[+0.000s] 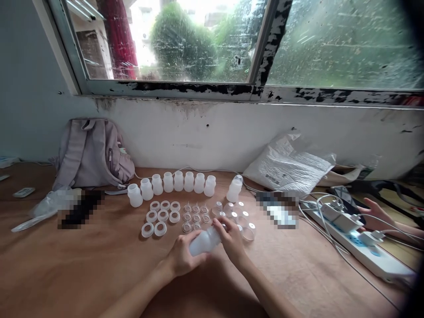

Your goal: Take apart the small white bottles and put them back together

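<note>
A translucent white baby bottle (202, 243) lies tilted between my two hands, low over the wooden table. My left hand (184, 255) is wrapped round its body. The fingers of my right hand (231, 238) close round its top end, where a ring or cap is mostly hidden. Just beyond are white screw rings (162, 215), small clear nipples (196, 218) and clear dome caps (249, 231), all set in rows. Several open bottles (168, 182) stand in a line behind them. One assembled bottle (234, 190) with a cap stands to the right.
A grey-mauve backpack (89, 154) leans on the wall at left, near a plastic bag (53, 205). At right lie a silver packing bag (288, 165), loose cables and a power strip (364, 243) with chargers. Another person's hand (377, 214) is at the far right.
</note>
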Motion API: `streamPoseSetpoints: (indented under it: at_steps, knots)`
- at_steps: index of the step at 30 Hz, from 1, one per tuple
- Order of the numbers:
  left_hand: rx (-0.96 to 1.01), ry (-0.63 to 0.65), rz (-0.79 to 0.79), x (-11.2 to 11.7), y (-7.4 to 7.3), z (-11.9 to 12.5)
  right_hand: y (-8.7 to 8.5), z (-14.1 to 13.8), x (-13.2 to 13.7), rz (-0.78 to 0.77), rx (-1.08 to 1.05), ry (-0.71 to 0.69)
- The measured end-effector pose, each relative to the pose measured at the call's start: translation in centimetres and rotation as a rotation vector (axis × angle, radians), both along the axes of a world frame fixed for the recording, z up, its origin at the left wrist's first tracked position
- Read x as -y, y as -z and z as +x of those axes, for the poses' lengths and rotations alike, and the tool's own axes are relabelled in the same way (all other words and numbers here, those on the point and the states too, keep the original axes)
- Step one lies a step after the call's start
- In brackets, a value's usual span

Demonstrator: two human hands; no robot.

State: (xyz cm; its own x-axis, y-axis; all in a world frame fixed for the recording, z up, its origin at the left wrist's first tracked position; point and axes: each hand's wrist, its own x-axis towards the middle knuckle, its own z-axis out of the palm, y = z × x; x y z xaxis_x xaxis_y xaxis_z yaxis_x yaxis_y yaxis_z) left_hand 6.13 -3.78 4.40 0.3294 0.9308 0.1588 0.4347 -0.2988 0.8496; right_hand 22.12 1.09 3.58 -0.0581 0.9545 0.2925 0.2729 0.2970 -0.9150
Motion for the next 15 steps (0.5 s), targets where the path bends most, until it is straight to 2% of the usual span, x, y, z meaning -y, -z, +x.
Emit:
streamPoseSetpoints:
  at_steps: [4, 9, 15]
  knots:
    - [0.128, 0.009, -0.099, 0.2, 0.1, 0.7, -0.2, 0.5, 0.1, 0.072, 0.014, 0.056]
    - [0.292, 0.049, -0.212, 0.5, 0.3, 1.7, -0.6, 1.2, 0.1, 0.057, 0.013, 0.100]
    - [0.417, 0.090, -0.322, 0.1, 0.2, 1.8, -0.6, 1.4, 0.1, 0.033, -0.014, 0.106]
